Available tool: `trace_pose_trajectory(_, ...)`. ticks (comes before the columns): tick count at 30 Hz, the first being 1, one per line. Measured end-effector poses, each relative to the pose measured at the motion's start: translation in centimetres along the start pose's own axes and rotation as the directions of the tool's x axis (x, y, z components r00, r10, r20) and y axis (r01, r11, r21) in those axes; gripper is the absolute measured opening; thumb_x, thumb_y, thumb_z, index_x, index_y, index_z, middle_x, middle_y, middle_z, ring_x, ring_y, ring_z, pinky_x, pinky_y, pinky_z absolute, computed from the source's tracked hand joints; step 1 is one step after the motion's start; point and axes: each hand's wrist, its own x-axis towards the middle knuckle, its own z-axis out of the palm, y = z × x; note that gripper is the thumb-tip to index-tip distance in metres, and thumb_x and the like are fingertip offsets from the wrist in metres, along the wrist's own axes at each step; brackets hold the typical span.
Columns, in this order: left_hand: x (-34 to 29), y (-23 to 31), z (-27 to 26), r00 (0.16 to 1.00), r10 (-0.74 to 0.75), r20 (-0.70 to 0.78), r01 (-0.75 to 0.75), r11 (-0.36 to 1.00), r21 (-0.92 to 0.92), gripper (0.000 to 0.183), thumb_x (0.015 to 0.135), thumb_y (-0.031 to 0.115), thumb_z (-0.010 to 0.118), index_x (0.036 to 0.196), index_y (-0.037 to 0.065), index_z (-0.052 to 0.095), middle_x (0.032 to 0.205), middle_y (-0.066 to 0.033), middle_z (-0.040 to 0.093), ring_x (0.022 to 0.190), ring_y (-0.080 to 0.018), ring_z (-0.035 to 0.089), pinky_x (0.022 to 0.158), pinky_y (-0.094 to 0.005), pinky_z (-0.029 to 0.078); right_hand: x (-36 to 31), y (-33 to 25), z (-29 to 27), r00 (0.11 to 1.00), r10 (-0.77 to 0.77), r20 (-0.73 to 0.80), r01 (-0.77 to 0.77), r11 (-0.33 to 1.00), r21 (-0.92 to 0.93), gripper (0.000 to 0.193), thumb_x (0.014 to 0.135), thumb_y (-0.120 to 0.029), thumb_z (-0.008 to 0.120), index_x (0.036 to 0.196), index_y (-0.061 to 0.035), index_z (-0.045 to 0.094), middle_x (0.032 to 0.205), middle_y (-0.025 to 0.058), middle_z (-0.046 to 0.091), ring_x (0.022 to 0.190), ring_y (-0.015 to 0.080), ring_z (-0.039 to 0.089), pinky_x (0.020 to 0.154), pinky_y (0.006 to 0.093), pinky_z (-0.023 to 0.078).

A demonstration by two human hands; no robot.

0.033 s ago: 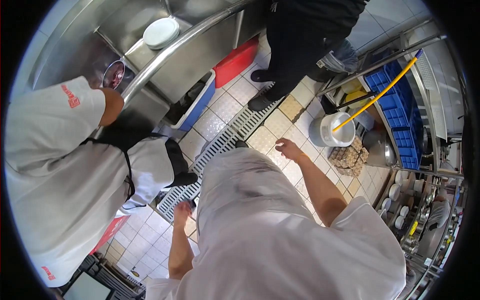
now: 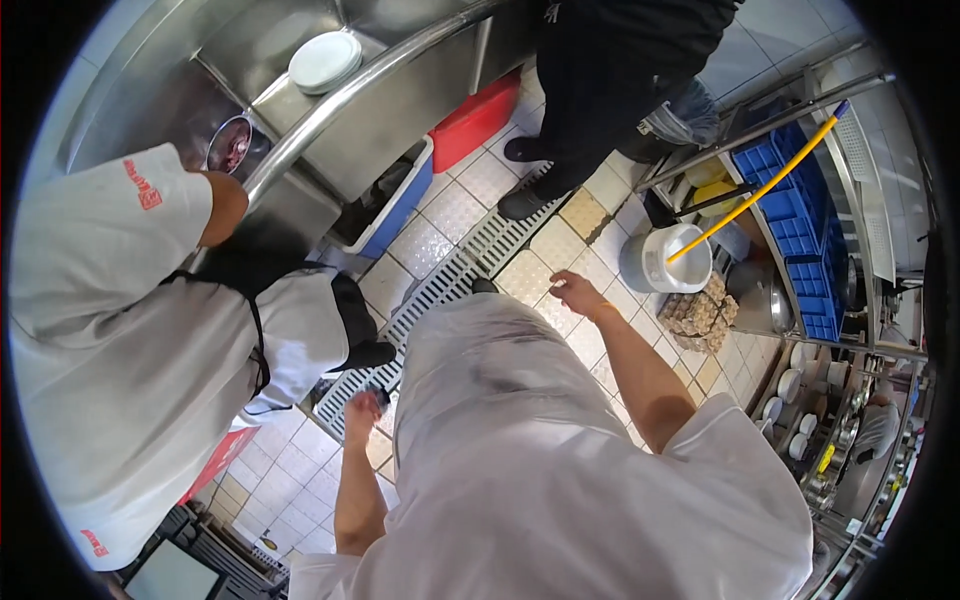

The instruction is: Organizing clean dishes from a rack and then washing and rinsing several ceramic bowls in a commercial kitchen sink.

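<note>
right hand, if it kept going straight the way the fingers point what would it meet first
The right hand hangs empty, fingers pointing up-left in the picture. That line runs to the metal floor grate, then a standing person's black shoe. Depth is unclear from above, so the grate is only the likeliest first contact.

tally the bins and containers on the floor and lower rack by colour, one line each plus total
Red bin under the sink: 1
Blue bin beside it: 1
White bucket holding the yellow handle: 1
Blue crates on the rack, stacked, separate ones hard to split: at least 1
Total: 4 counted

Both hands are empty: left hand, right hand.
</note>
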Motion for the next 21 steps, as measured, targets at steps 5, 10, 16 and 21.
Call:
trace_pose_trajectory(5,1.5,4.4,1.5,0.982,0.189,-0.006,-0.186,0.970,0.160,0.016,0.084,-0.002,0.046,0.092,-0.002,0.060,0.065,-0.0025,0.056,0.055,-0.0093,0.052,0.051,-0.0219,0.041,0.3,-5.7,0.2,0.977,-0.214,-0.022,0.213,0.976,-0.038,0.030,0.084,-0.023,0.061,0.110,-0.0085,0.058,0.081,0.0081,0.062,0.076,0.0174,0.058,0.073,0.0308,0.048)
trace_pose_trajectory(10,-0.7,-0.1,0.3,0.983,0.173,-0.064,-0.156,0.964,0.213,0.020,0.079,-0.006,0.043,0.083,-0.002,0.062,0.060,-0.0050,0.055,0.052,-0.0132,0.050,0.048,-0.0273,0.040,-0.2,-13.3,-0.5,0.903,-0.426,-0.064,0.422,0.904,-0.067,0.030,0.082,-0.022,0.059,0.107,-0.0063,0.058,0.094,0.0164,0.064,0.088,0.0306,0.061,0.079,0.0365,0.047)
trace_pose_trajectory(16,-6.1,-7.4,-3.2,0.939,-0.337,0.073,0.343,0.895,-0.285,0.015,0.082,-0.002,0.050,0.071,0.008,0.052,0.062,0.0001,0.053,0.050,-0.0111,0.050,0.043,-0.0254,0.038,-0.3,-20.7,-1.3,0.707,-0.679,-0.196,0.658,0.734,-0.168,0.025,0.081,-0.018,0.060,0.103,-0.0058,0.060,0.096,0.0148,0.063,0.093,0.0315,0.057,0.083,0.0384,0.045)
trace_pose_trajectory(21,-7.6,-6.6,-1.6,0.952,-0.251,-0.177,0.232,0.965,-0.121,0.015,0.084,0.000,0.046,0.085,0.010,0.057,0.066,0.0008,0.056,0.052,-0.0107,0.052,0.050,-0.0283,0.048,-0.3,-25.5,-1.8,0.460,-0.841,-0.284,0.761,0.538,-0.362,0.022,0.080,-0.017,0.061,0.100,-0.0067,0.062,0.091,0.0113,0.063,0.091,0.0297,0.056,0.081,0.0399,0.044)
